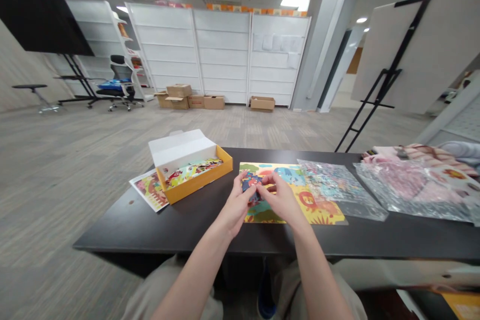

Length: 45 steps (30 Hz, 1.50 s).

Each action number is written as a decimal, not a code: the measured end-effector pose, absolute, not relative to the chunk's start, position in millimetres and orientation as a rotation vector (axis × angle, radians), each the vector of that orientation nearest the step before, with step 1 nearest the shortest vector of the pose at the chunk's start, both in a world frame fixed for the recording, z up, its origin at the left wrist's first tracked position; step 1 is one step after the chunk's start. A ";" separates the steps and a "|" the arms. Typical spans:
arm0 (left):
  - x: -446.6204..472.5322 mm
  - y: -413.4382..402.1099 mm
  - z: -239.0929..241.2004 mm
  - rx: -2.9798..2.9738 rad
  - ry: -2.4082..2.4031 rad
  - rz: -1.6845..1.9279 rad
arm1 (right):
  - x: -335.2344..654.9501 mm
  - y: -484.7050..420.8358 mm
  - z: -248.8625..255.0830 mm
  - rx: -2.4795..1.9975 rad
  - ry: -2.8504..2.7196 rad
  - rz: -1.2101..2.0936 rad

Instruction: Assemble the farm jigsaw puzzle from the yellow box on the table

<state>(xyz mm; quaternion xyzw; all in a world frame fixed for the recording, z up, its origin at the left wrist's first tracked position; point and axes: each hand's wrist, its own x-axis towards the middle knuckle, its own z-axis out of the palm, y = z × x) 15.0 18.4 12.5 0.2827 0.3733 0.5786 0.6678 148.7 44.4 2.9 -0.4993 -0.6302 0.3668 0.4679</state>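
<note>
Left hand (235, 206) and right hand (280, 201), fingers curled, pinch a blue puzzle piece (249, 181) over the colourful board (324, 212), yellow box (197, 184) at ten o'clock.

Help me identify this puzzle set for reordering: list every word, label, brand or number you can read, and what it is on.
No text is legible anywhere.
yellow box: cartoon pictures, no lettering shows.
puzzle board, and puzzle pieces pinched by the left hand and right hand: pictures only.
printed sheet beside the box: too blurred.
cardboard boxes by the wall: markings too small.
paper sheets on the white panels: too small.
</note>
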 end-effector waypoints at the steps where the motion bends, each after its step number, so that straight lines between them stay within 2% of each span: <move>1: 17.1 19.2 12.7 0.646 0.847 1.305 | 151.2 44.6 1.4 -1.226 -1.550 0.910; 6: 34.5 24.3 13.7 0.691 0.903 1.308 | 162.0 42.8 1.1 -1.125 -1.578 1.017; 13: 70.6 34.3 0.2 1.004 0.910 1.290 | 188.3 27.0 16.4 -1.106 -1.333 0.960; 16: 84.0 30.9 -4.0 1.432 0.992 1.258 | 215.9 20.0 23.9 -1.088 -1.222 0.875; 19: 94.6 21.6 -3.5 2.116 1.060 1.210 | 253.4 15.1 28.4 -1.106 -0.983 0.756; 23: 110.3 13.9 -4.8 2.680 1.014 0.850 | 297.5 8.3 28.5 -1.072 -0.762 0.733; 27: 125.9 17.1 -11.5 2.806 1.038 0.669 | 315.6 0.5 26.3 -1.125 -0.787 0.812; 31: 130.3 20.4 -14.6 2.822 1.032 0.656 | 317.0 -6.6 27.4 -1.205 -0.879 0.916; 37: 117.2 24.3 -11.3 2.660 1.117 0.708 | 311.8 -13.9 26.6 -1.362 -1.129 1.295; 39: 110.1 24.4 -10.1 2.623 1.127 0.755 | 308.9 -11.7 22.1 -1.403 -1.094 1.276; 45: 90.6 13.5 -6.5 2.606 1.163 0.834 | 298.5 13.3 2.5 -1.410 -1.009 0.940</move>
